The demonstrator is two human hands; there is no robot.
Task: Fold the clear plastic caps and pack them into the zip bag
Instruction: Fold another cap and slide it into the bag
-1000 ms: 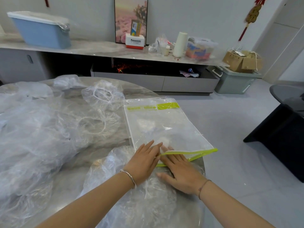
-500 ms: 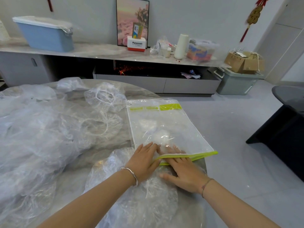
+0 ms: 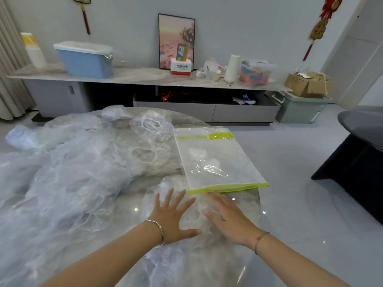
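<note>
A clear zip bag (image 3: 215,160) with a lime-green zip strip lies flat at the round table's right edge, folded caps showing inside it. Just in front of its zip mouth a clear plastic cap (image 3: 199,251) lies spread on the table. My left hand (image 3: 173,216) rests flat on that cap with fingers spread. My right hand (image 3: 228,220) lies flat beside it, fingers straight, on the same cap. Both hands are a little short of the bag's green edge. A big heap of loose clear caps (image 3: 68,175) fills the table's left half.
The marble table (image 3: 128,206) ends close to the right of the bag and my right hand. A dark chair or table (image 3: 360,158) stands on the floor at right. A long sideboard (image 3: 145,77) with a blue bin, boxes and a picture runs along the far wall.
Both hands have drawn back from the bag's zip mouth toward me and now lie spread on the cap in front of it. The camera has tilted up.
</note>
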